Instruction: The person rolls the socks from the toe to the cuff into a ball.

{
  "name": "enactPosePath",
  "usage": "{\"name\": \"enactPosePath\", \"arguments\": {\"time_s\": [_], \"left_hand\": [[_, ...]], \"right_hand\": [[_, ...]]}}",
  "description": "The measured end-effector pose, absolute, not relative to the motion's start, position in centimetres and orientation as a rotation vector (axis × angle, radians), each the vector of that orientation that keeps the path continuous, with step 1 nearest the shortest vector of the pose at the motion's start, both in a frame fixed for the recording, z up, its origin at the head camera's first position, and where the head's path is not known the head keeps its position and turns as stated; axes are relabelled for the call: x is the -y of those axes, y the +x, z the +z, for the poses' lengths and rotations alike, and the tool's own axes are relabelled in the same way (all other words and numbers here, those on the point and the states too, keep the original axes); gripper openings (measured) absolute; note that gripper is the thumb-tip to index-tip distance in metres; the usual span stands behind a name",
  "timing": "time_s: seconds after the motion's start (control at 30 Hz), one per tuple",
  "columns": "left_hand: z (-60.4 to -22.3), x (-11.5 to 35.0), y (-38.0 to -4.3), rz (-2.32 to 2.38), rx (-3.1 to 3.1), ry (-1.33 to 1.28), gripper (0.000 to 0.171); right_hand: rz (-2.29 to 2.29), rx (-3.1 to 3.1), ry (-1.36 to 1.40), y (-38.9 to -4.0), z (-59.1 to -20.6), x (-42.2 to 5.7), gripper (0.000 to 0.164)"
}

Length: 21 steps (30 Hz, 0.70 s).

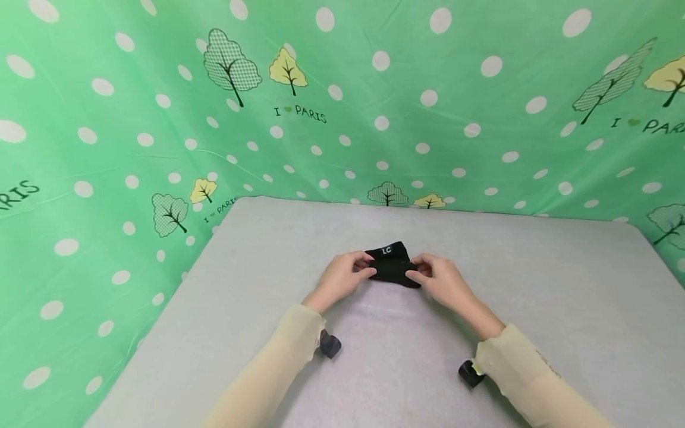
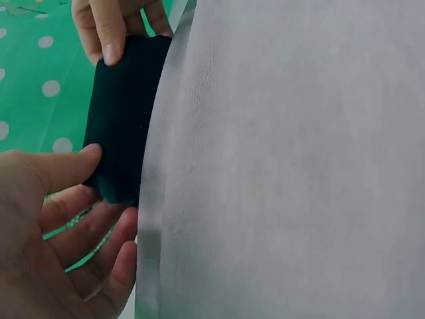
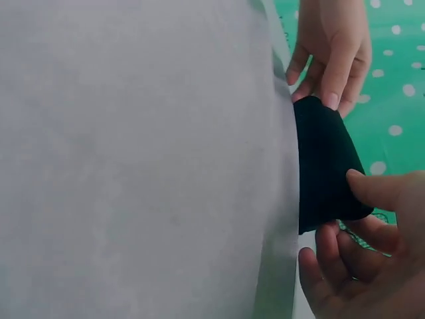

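Observation:
A black folded sock [image 1: 393, 273], with white "LC" letters on its far part, is held between both hands above the grey surface. My left hand [image 1: 342, 277] pinches its left end, thumb on the near face. Its right end is gripped by my right hand [image 1: 443, 282] in the same way. In the left wrist view the left thumb presses on the dark fabric [image 2: 126, 119], with the fingers curled behind it. The right wrist view shows the right thumb on the sock [image 3: 325, 166] and fingers beneath. Whether it is one sock or a pair, I cannot tell.
A grey covered table [image 1: 267, 261] lies under the hands. Behind it and at the left hangs a green curtain [image 1: 348, 148] with white dots and printed trees. Black wrist devices [image 1: 329, 344] sit at the cuffs of both pale sleeves [image 1: 267, 374].

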State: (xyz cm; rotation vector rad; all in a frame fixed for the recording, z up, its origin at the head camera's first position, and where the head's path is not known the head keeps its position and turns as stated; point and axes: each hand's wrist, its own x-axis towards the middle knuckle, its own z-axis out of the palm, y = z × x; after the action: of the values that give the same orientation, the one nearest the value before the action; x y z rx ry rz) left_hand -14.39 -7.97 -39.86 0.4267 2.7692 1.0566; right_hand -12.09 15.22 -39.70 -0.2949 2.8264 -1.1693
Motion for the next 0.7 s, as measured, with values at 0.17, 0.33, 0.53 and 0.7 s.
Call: {"name": "enactPosePath", "arguments": {"time_s": [0.17,0.33,0.53,0.7], "left_hand": [[-39.6,7.4,-14.1,1.04,-2.801,0.345,0.028],[-39.5,7.0,-14.0,1.014,-2.917,0.44,0.022],[-39.5,6.9,-14.2,0.926,-2.938,0.554,0.025],[-39.6,6.9,-14.7,0.903,-2.946,0.488,0.024]], "right_hand": [[-1.187,-2.787,-0.266,-12.3,-39.7,-15.1,0.029],[-1.181,-2.725,-0.176,-12.6,-39.5,-14.9,0.032],[-1.214,-2.743,-0.156,-13.3,-39.6,-14.8,0.032],[-1.262,-2.87,-0.348,-13.3,-39.8,-14.8,0.024]]}}
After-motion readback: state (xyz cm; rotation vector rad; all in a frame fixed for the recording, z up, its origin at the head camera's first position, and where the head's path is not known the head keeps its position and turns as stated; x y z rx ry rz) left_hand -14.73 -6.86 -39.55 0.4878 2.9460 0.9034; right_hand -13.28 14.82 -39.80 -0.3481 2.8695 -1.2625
